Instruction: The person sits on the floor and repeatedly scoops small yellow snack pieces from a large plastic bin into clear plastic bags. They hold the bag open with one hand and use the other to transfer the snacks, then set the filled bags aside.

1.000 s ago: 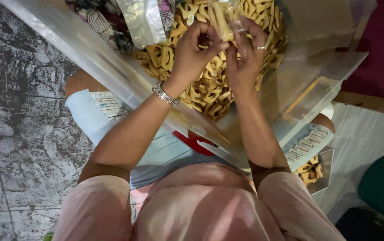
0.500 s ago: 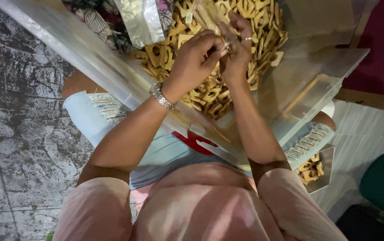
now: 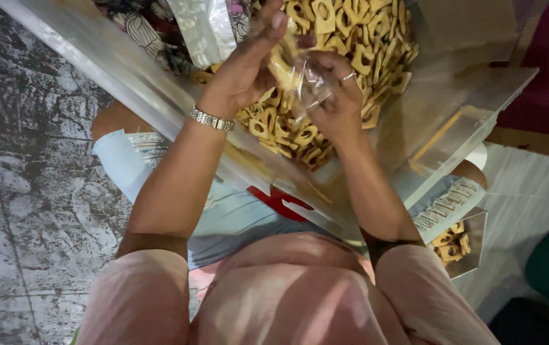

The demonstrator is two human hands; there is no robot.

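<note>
- Near: pink shirt (image 3: 287,300), both arms reaching over a clear tray (image 3: 453,128).
- Left hand (image 3: 245,64) has risen since 0.5 s ago; fingers pinched on the small clear bag (image 3: 303,80).
- Right hand (image 3: 338,102) shifted lower, fingers curled, gripping the bag's lower part.
- Bag now lifted above the pile of wooden letters (image 3: 351,32).
- Far: foil pouch (image 3: 207,29).

Clear tray (image 3: 453,121) on lap — heaped wooden letters (image 3: 351,38).
</note>
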